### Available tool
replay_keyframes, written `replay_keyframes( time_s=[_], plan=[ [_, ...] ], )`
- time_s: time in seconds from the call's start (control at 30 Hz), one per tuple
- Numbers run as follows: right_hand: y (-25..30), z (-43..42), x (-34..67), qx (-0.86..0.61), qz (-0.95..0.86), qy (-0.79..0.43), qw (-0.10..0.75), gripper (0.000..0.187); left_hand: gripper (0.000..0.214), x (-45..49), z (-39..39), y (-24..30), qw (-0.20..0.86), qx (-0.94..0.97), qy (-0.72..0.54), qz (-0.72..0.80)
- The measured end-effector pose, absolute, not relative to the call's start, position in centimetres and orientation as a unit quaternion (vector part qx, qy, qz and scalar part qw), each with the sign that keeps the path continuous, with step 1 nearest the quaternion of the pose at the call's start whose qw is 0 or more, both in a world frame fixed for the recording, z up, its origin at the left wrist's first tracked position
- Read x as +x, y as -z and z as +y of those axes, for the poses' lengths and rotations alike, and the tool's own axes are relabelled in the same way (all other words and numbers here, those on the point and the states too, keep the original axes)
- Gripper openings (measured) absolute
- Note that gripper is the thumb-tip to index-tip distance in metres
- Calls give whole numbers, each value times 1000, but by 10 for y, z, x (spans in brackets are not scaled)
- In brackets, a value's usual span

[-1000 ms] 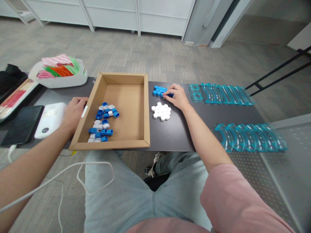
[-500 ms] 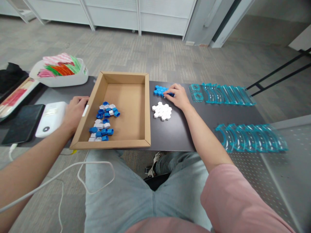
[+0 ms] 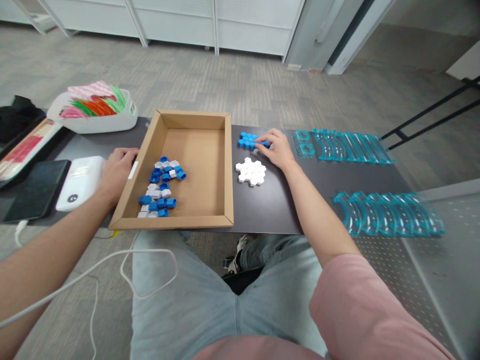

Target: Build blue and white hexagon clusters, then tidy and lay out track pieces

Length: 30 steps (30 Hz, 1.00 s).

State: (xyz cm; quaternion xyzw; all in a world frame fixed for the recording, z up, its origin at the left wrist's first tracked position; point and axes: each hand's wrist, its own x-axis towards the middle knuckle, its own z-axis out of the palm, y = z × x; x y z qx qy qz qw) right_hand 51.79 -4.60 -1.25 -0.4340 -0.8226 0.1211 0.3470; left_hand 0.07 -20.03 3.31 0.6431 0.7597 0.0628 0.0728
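Observation:
My right hand (image 3: 276,149) is over the right end of a cluster of blue hexagonal pieces (image 3: 245,140), thumb and fingers closed on a blue piece there and partly covering it. Nearer to me lies a similar cluster of white hexagonal pieces (image 3: 250,172), fitted edge to edge. My left hand (image 3: 119,172) rests on the table against the outer left side of a shallow cardboard box (image 3: 228,175); its fingers look loosely stretched, with the tips hidden by the box wall. Inside the box, loose blue and white hexagonal pieces (image 3: 161,202) lie jumbled at the left.
Two rows of clear teal plastic parts (image 3: 352,146) lie on the right of the dark table (image 3: 275,200). On the left are a white power bank (image 3: 80,182), a black phone (image 3: 35,190) with a white cable (image 3: 112,252), and a white basket (image 3: 108,125) of colourful items.
My right hand has shifted very slightly at the blue cluster, its fingers still on the pieces. The left hand and the box stay in place; the whole view has drifted a little.

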Motion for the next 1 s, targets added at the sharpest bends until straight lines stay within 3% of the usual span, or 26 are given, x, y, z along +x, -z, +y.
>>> replay_keyframes(
  time_s=[0.27,0.53,0.6,0.83,1.0],
  plan=[
    [-3,-54,520,-449,-785,-119,409,28,69,0,-200,-33,68,656,-59,749],
    [-37,-97,478,-390,-808,-152,414,32,65,7,-207,-33,75,658,-106,742],
    [-53,-116,448,-355,-838,-185,370,31,66,9,-208,-34,85,659,-115,739],
    [-80,-168,318,-81,-959,-255,89,14,67,8,-206,-27,81,650,-148,741],
    [-63,-174,278,-56,-975,-212,26,20,66,7,-203,-20,62,647,-162,742]
  ],
)
